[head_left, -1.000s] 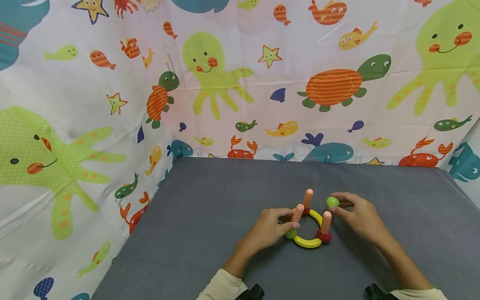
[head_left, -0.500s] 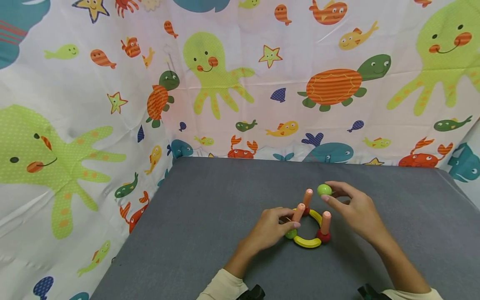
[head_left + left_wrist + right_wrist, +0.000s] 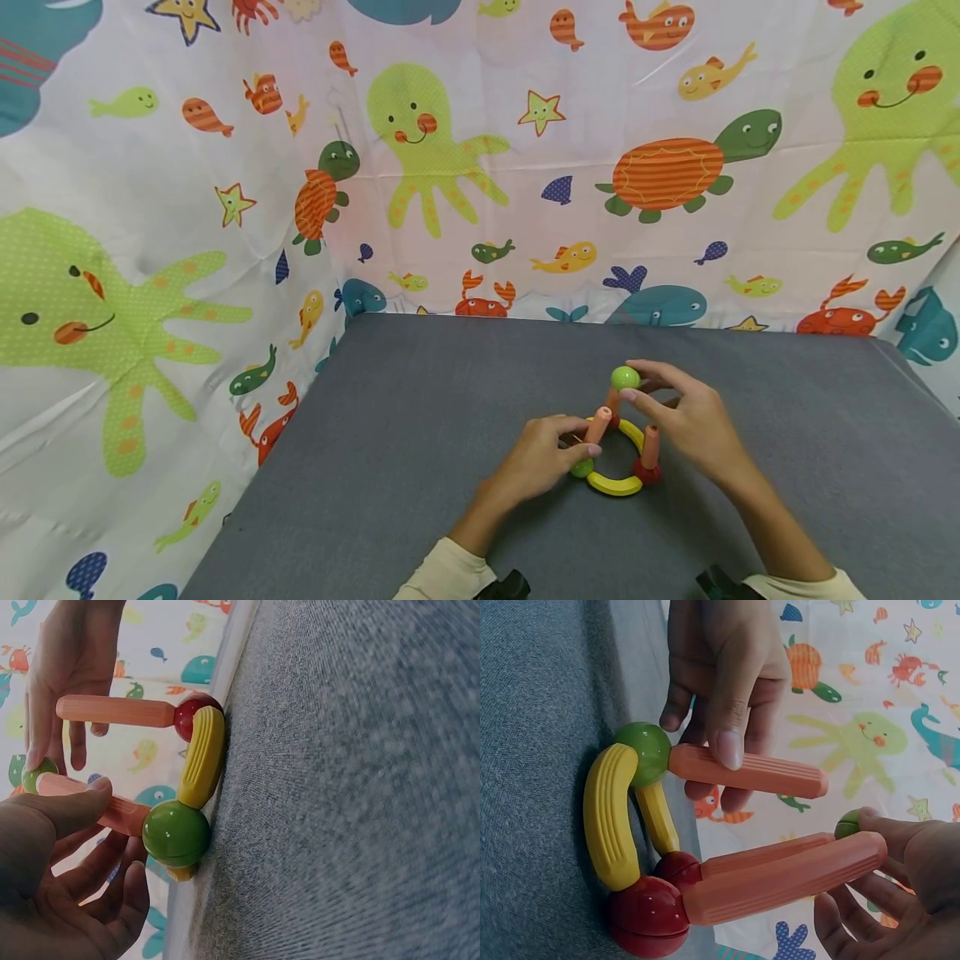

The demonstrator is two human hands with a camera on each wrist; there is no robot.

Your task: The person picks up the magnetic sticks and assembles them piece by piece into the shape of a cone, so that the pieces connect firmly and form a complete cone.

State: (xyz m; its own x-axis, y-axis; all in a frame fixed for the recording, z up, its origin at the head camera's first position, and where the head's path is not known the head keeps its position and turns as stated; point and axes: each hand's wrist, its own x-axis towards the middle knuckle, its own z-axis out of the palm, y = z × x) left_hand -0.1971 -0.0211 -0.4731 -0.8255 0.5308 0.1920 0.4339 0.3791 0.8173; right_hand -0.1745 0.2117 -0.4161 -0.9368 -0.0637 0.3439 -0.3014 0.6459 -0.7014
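A ring of yellow curved pieces (image 3: 615,486), joined by red and green balls, lies on the grey table with three salmon-coloured ridged rods standing up from the balls. My left hand (image 3: 551,450) pinches the left rod (image 3: 597,427), which leans slightly and rises from a green ball (image 3: 176,834). Between thumb and fingers, my right hand (image 3: 690,425) holds a loose green ball (image 3: 625,377) right at the top of the far rod (image 3: 614,402). The right rod (image 3: 780,881) stands untouched on a red ball (image 3: 649,915).
The grey cloth-covered table (image 3: 420,383) stretches around the ring. Behind it and along the left side hangs a white curtain (image 3: 465,192) printed with sea animals.
My right hand has carried the green ball up and left, from beside the ring to the far rod's top. The left hand keeps its pinch on the left rod, almost unmoved.
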